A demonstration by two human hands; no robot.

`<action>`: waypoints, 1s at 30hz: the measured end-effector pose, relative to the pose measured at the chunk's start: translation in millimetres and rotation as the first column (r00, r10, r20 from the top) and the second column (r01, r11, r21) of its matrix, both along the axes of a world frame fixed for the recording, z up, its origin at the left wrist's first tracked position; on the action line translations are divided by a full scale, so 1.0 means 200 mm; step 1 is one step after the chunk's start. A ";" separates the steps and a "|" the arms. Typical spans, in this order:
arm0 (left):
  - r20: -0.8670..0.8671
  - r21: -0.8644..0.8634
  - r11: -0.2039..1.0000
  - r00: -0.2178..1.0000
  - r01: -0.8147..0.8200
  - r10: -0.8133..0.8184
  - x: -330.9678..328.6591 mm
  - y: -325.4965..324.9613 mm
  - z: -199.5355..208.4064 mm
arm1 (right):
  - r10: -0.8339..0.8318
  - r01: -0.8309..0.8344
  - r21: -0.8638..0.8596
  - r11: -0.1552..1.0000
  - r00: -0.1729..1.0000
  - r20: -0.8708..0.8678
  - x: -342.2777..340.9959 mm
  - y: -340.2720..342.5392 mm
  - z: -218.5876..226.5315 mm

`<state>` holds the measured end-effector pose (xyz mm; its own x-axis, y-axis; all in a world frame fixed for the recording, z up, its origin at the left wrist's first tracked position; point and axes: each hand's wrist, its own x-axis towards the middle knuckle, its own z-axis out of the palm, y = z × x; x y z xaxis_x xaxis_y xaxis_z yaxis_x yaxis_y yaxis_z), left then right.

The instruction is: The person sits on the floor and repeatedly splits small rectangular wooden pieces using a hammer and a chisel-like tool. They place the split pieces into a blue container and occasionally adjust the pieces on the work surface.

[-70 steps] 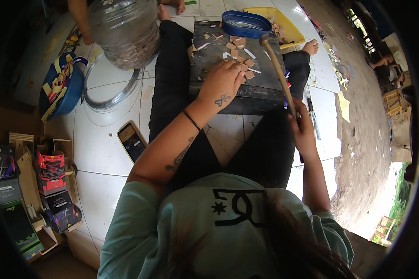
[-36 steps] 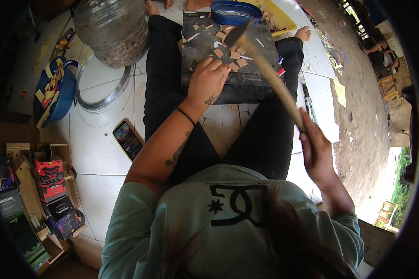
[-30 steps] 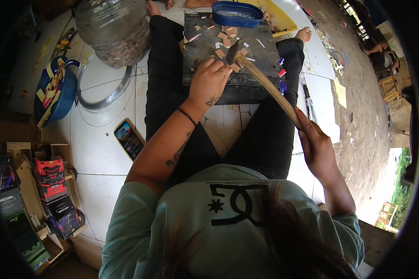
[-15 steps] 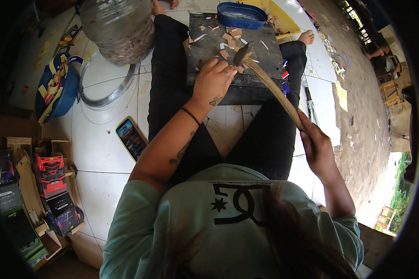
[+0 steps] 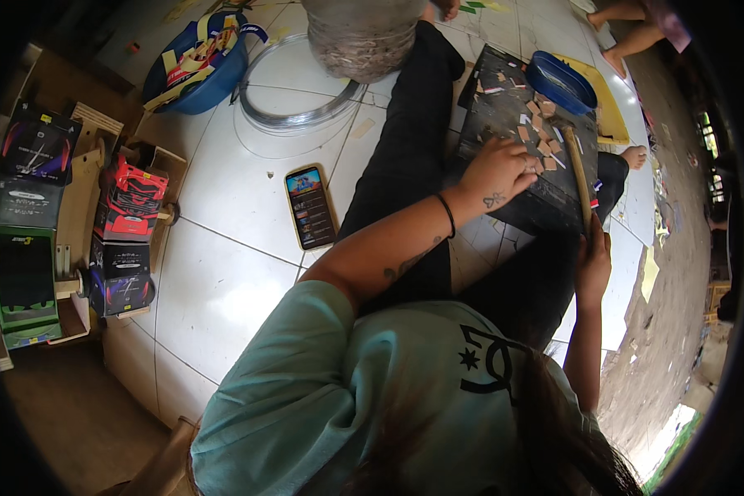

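My right hand (image 5: 593, 264) grips the lower end of a hammer's wooden handle (image 5: 581, 178). The hammer head points away from me, over a black board (image 5: 554, 202) between my legs. My left hand (image 5: 502, 171) rests at the board's left side with its fingers curled down. Whatever those fingers pinch, if anything, is hidden beneath them. Small flat tan and white pieces (image 5: 546, 149) lie scattered on the board, just beyond my left fingertips. A blue oval tray (image 5: 560, 81) stands at the board's far edge.
Behind the blue tray is a yellow tray (image 5: 612, 116). To the left are a phone (image 5: 310, 207), a wire coil (image 5: 293, 116), a large clear plastic container (image 5: 364, 41) and a blue basin (image 5: 198, 91) of strips. Toy-like wooden vehicles (image 5: 128, 240) stand far left. Another person's legs (image 5: 624, 33) show top right.
My view has swung left, so the board and both hands appear farther right. The hammer handle now looks more upright in the picture. Another person's legs have come into sight.
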<state>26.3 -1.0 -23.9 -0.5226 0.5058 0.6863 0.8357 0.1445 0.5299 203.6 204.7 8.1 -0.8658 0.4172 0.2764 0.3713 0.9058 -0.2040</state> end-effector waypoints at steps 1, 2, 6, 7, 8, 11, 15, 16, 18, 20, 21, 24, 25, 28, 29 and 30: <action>0.139 0.069 0.996 0.988 0.053 -0.062 0.02 -0.01 0.01 | 0.098 -0.089 0.114 0.990 0.992 -0.076 -0.02 -0.02 0.01; 0.294 0.118 0.988 0.947 0.101 -0.132 0.06 -0.01 0.02 | 0.167 -0.138 0.218 0.966 0.978 -0.123 -0.03 -0.04 0.03; 0.550 0.387 0.910 0.754 0.150 -0.358 0.19 -0.04 0.07 | 0.249 -0.306 -0.391 0.868 0.950 -0.189 -0.02 -0.24 0.09; 0.595 0.430 0.889 0.690 0.159 -0.411 0.22 -0.05 0.08 | 0.242 -0.340 -0.593 0.730 0.940 -0.241 -0.03 -0.29 0.10; 0.619 0.402 0.898 0.671 0.175 -0.408 0.23 -0.06 0.09 | 0.235 -0.347 -0.700 0.624 0.938 -0.256 -0.05 -0.33 0.10; 0.589 0.366 0.918 0.726 0.154 -0.356 0.27 -0.10 0.11 | 0.203 -0.349 -0.865 0.360 0.934 -0.293 -0.10 -0.40 0.09; 0.636 0.370 0.924 0.698 0.098 -0.329 0.27 -0.13 0.11 | 0.259 -0.274 -0.931 0.240 0.943 -0.211 -0.13 -0.38 0.13; 0.653 0.369 0.926 0.686 0.082 -0.321 0.26 -0.14 0.11 | 0.266 -0.241 -0.940 0.240 0.948 -0.175 -0.12 -0.37 0.15; 0.665 0.316 0.946 0.694 0.072 -0.275 0.23 -0.16 0.09 | 0.332 -0.166 -0.963 0.213 0.939 -0.088 -0.12 -0.31 0.19; 0.735 0.291 0.956 0.629 0.046 -0.254 0.19 -0.20 0.08 | 0.384 -0.044 -0.972 0.229 0.922 0.049 -0.12 -0.22 0.25; 0.786 0.290 0.957 0.568 0.009 -0.244 0.17 -0.21 0.07 | 0.445 -0.014 -0.969 0.247 0.890 0.101 -0.13 -0.16 0.27; 0.774 0.346 0.934 0.590 -0.092 -0.229 0.09 -0.26 0.07 | 0.544 0.040 -0.969 0.245 0.821 0.172 -0.20 0.10 0.33; 0.776 0.384 0.917 0.576 -0.109 -0.257 0.08 -0.27 0.08 | 0.496 -0.036 -0.968 0.247 0.863 0.094 -0.23 0.20 0.35; 0.779 0.395 0.912 0.566 -0.109 -0.270 0.04 -0.27 0.09 | -0.028 -0.109 -0.933 0.342 0.992 -0.126 -0.47 0.50 0.36; 0.783 0.416 0.901 0.553 -0.123 -0.286 0.04 -0.27 0.09 | -0.134 -0.181 -0.943 0.279 0.965 -0.225 -0.56 0.60 0.36; 0.774 0.416 0.901 0.569 -0.126 -0.277 0.04 -0.26 0.09 | -0.176 -0.294 -0.931 0.217 0.926 -0.333 -0.65 0.68 0.36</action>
<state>33.8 -52.4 -5.6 -0.9190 0.3710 0.1335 0.0269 -0.2789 0.9599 73.4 340.2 80.6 -0.8590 0.5086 -0.0586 0.0296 -0.0648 -0.9975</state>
